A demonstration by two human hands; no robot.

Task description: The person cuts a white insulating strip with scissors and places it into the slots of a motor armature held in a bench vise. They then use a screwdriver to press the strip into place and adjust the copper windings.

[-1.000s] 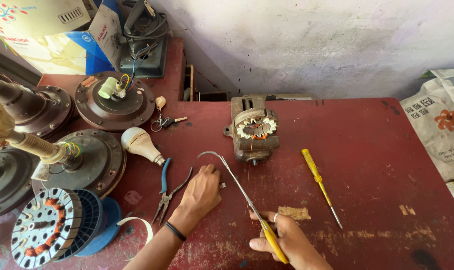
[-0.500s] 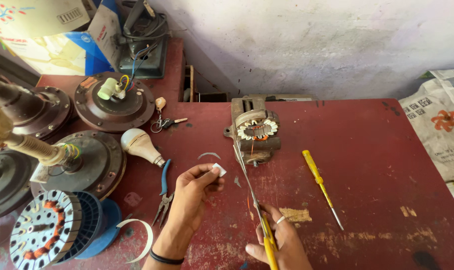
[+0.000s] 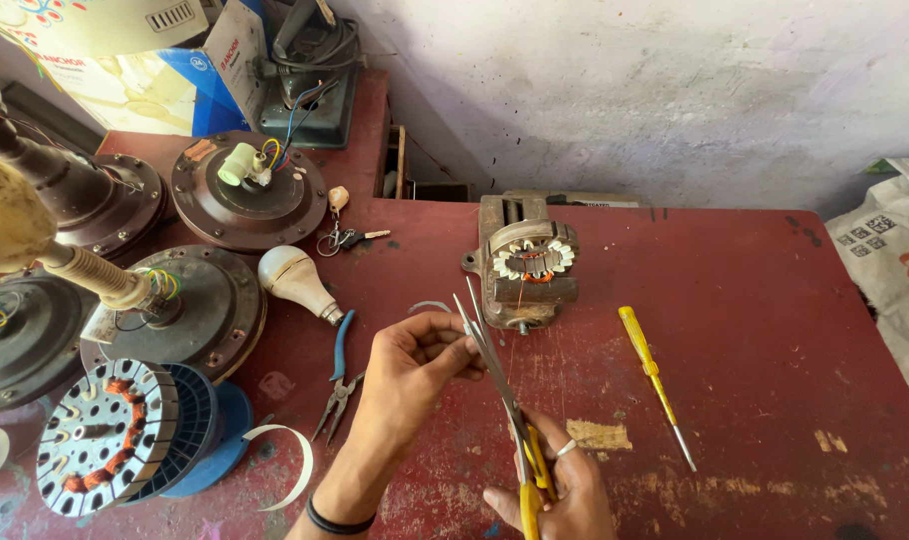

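Now, right hand (image 3: 560, 490): gripping yellow-handled scissors (image 3: 500, 385), blades open.
Left hand (image 3: 415, 370): pinching a small strip just beside the blades.

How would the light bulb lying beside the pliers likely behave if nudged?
The light bulb lies on its side on the flat table, so its round body would probably roll in a curve. It looks light, and likely fragile if knocked against the pliers.
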